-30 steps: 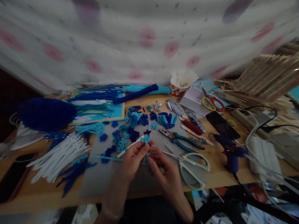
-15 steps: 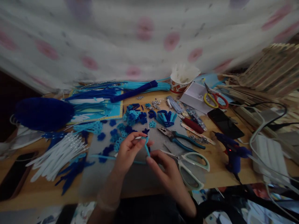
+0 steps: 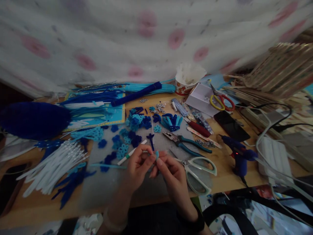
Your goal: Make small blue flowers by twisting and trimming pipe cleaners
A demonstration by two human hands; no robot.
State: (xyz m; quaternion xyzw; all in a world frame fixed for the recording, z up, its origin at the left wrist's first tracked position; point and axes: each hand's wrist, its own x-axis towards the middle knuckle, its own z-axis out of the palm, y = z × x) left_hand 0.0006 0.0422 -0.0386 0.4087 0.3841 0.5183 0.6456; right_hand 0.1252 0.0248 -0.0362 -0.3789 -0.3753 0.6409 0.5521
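Between my fingertips is a small bent piece of light blue pipe cleaner [image 3: 157, 154]. My left hand [image 3: 140, 166] pinches it from one side and my right hand [image 3: 171, 171] from the other; the fingers hide most of it. Past my left hand, a white pen-like stick [image 3: 129, 154] lies on the grey mat [image 3: 102, 189], with a straight light blue pipe cleaner [image 3: 107, 165] nearer me. Several blue pipe-cleaner flowers [image 3: 122, 150] lie just beyond. White-handled scissors [image 3: 199, 174] rest beside my right hand, below the teal-handled pliers [image 3: 186, 143].
At the left are white pipe-cleaner stems [image 3: 53, 166], a dark blue fuzzy bundle [image 3: 34, 120] and a phone [image 3: 12, 186]. On the right lie a glue gun [image 3: 239, 153] with a lit red light, another phone [image 3: 231, 125] and cables. A paper cup [image 3: 184, 87] and white box [image 3: 200, 99] stand behind.
My hands have come together and the light blue pipe cleaner between them, earlier stretched out, now shows only as a short bend. The view has shifted slightly, and the white stick shows more.
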